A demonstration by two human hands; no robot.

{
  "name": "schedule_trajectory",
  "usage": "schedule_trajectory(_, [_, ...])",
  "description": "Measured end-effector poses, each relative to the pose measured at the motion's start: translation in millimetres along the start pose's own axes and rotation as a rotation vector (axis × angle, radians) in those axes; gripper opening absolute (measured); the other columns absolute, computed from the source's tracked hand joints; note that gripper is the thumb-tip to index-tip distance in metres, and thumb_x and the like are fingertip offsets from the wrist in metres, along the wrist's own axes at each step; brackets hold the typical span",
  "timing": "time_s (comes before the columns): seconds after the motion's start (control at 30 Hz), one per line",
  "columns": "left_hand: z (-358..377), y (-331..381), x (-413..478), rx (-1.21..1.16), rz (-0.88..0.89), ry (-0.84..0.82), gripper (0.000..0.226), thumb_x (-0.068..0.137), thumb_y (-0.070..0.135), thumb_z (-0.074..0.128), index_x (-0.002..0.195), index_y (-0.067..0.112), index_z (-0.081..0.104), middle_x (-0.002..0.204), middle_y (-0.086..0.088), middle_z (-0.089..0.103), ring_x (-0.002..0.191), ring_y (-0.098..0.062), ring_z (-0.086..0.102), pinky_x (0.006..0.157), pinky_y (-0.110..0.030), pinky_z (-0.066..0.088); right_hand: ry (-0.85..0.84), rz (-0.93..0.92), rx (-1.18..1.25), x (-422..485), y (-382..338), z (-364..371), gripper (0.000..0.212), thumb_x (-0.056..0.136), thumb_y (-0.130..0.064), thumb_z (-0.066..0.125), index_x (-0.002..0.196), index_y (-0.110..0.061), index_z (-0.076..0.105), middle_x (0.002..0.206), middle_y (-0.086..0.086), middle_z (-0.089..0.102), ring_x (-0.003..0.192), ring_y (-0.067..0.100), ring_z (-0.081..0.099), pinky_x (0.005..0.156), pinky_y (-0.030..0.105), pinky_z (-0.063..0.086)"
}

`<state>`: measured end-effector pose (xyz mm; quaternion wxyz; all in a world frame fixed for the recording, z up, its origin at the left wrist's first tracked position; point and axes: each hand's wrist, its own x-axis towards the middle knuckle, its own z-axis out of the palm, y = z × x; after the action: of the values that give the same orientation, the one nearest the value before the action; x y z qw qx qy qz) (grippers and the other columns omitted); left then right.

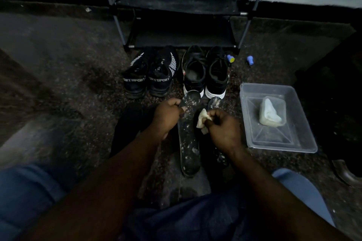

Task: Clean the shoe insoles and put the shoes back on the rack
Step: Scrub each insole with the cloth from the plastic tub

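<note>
The dirt-speckled insole [189,139] is lying lengthwise, running from the person's lap toward the black-and-white sneakers [205,72]. The left hand [166,115] is gripping its far left edge. The right hand [221,125], fingers curled round a crumpled cloth [202,121], is hovering just right of it, looking readier to wipe.
</note>
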<state>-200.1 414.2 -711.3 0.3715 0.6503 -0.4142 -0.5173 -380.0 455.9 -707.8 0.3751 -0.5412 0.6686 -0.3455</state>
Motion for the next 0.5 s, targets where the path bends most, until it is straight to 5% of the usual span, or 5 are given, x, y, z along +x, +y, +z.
schedule_trajectory(0.13, [-22.2,15.3,-25.8,-0.108,0.032,-0.055,0.016,0.097,0.013,0.064,0.092,0.026,0.073,0.086,0.003,0.075,0.077,-0.015,0.066,0.063,-0.027,0.047,-0.071,-0.085,0.041,-14.4,-32.5,9.0,0.011,0.088,-0.017,0.075,0.086,-0.027,0.074,0.081,-0.011,0.076,0.076,0.007,0.072,0.075,0.032,0.058])
schedule_trajectory(0.27, [-45.9,31.9,-47.1,-0.169,0.010,-0.097,0.014,0.095,0.015,0.064,0.102,0.022,0.074,0.092,0.003,0.077,0.088,-0.017,0.067,0.079,-0.040,0.046,-0.033,-0.041,0.108,-24.6,-56.1,14.4,0.008,0.089,-0.017,0.075,0.091,-0.025,0.075,0.084,-0.010,0.077,0.079,0.008,0.073,0.078,0.034,0.059])
schedule_trajectory(0.4, [-67.8,48.1,-65.0,-0.262,0.001,-0.186,0.016,0.095,0.015,0.062,0.103,0.023,0.073,0.096,0.003,0.075,0.090,-0.017,0.066,0.082,-0.038,0.048,-0.084,-0.027,0.244,-34.2,-77.0,17.1,0.008,0.091,-0.011,0.073,0.091,-0.019,0.075,0.082,-0.002,0.077,0.072,0.012,0.071,0.072,0.034,0.057])
schedule_trajectory(0.5, [-77.1,55.8,-75.5,-0.463,-0.017,-0.327,0.034,0.101,0.040,0.054,0.118,0.018,0.073,0.113,-0.004,0.075,0.103,-0.024,0.070,0.088,-0.038,0.054,-0.153,-0.057,0.341,-40.5,-92.1,21.7,0.011,0.094,-0.008,0.069,0.091,-0.016,0.074,0.080,0.001,0.075,0.069,0.012,0.065,0.069,0.036,0.053])
